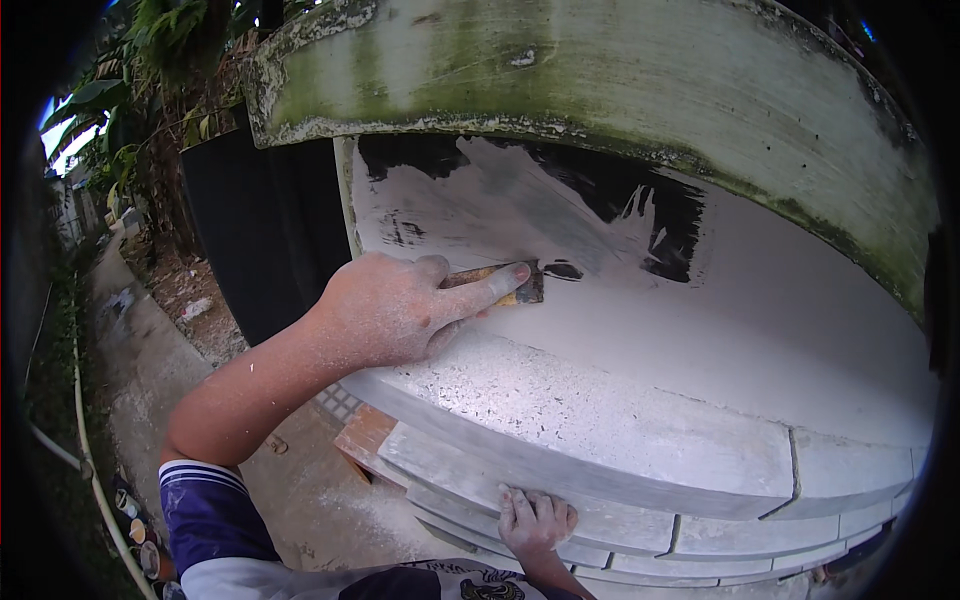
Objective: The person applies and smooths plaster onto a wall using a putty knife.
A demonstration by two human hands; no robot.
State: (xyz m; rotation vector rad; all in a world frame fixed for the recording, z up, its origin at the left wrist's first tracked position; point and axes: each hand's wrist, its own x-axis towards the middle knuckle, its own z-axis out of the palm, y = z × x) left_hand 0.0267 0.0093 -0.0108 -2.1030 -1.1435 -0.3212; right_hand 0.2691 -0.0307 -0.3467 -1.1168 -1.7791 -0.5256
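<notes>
My left hand (400, 305), dusted with white powder, is closed on a worn putty knife (530, 290), index finger stretched along its blade. The knife lies against a wall panel (780, 300) coated in pale filler, with black patches (670, 240) showing through streaks at the top. Just below it runs a speckled light grey ledge (580, 410). Lower down, my right hand (535, 520) rests with bent, slightly parted fingers on one of the stepped grey blocks (620, 530).
A mossy concrete band (580, 70) curves overhead. A black panel (260, 230) stands left of the wall. Farther left are a concrete path (140, 380), plants (150, 60), a long pale pipe (85, 420) and several small containers (150, 560) near the lower edge.
</notes>
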